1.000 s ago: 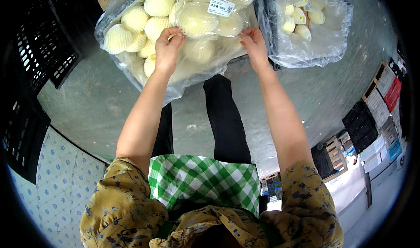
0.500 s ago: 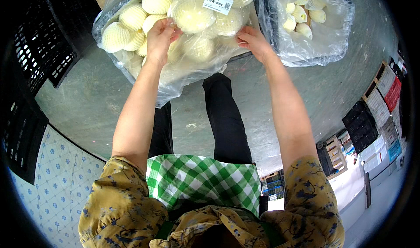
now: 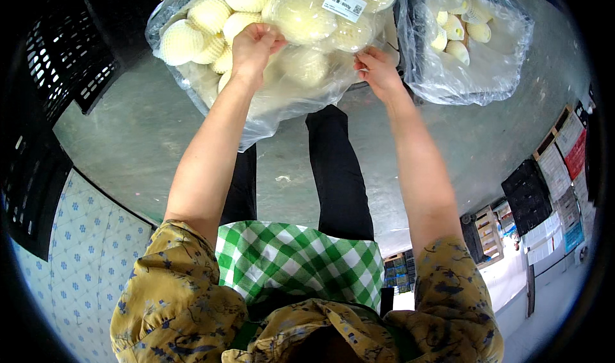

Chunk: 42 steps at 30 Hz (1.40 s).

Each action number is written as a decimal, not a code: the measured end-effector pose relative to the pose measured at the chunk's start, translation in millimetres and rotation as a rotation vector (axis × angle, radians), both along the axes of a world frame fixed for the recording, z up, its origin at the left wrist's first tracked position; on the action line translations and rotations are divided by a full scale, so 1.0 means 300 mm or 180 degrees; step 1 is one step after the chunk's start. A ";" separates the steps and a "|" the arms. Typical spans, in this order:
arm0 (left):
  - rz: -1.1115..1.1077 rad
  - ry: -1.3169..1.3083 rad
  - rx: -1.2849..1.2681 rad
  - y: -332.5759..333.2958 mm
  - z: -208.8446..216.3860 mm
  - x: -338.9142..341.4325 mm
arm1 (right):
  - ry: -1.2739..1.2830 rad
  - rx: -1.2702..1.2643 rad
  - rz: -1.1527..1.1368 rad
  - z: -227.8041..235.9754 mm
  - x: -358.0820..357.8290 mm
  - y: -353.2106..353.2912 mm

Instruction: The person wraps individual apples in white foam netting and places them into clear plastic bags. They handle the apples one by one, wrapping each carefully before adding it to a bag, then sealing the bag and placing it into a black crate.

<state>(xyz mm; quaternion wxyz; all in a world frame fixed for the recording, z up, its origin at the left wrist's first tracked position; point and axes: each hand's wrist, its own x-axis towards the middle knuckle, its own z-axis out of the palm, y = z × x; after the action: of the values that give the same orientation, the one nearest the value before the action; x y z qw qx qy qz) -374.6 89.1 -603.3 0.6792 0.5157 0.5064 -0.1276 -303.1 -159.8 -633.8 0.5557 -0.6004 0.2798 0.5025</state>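
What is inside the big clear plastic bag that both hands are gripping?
The clear plastic bag holds pale round fruits in white foam nets. The left hand and right hand pinch its film. Fruits deeper inside are blurred by the plastic, so their number cannot be told.

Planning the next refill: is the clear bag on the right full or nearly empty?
Nearly empty. The right clear bag holds only a few net-wrapped fruits at its far side; the rest is slack plastic.

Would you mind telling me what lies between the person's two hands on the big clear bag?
In the head view, net-wrapped pale fruit inside the clear bag sits between the left hand and right hand.
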 end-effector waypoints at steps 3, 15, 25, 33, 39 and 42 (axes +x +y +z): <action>0.0164 -0.0089 0.0015 -0.009 -0.023 -0.007 | -0.0467 -0.0256 0.0174 -0.041 -0.036 0.009; 0.0129 0.0001 -0.0124 -0.011 0.017 -0.001 | -0.0727 -0.0332 0.1275 -0.049 0.034 -0.039; -0.0974 -0.0184 0.0114 0.144 -0.045 0.199 | -0.0825 -0.0025 -0.0454 -0.043 0.170 0.056; -0.1790 -0.0600 0.0273 0.270 -0.263 0.224 | -0.0893 0.0182 -0.0342 -0.083 0.180 0.046; -0.1152 -0.0520 -0.0038 0.153 -0.107 0.243 | -0.0851 0.0264 -0.0532 -0.078 0.186 0.042; -0.0938 -0.0659 -0.0386 0.164 -0.139 0.227 | -0.1016 0.0321 -0.0440 -0.062 0.188 0.060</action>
<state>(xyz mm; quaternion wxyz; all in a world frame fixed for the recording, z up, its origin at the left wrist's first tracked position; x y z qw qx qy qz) -306.6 138.3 -645.0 0.7315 0.5528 0.3441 -0.2023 -246.8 -141.9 -652.5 0.6556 -0.6233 0.2030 0.3748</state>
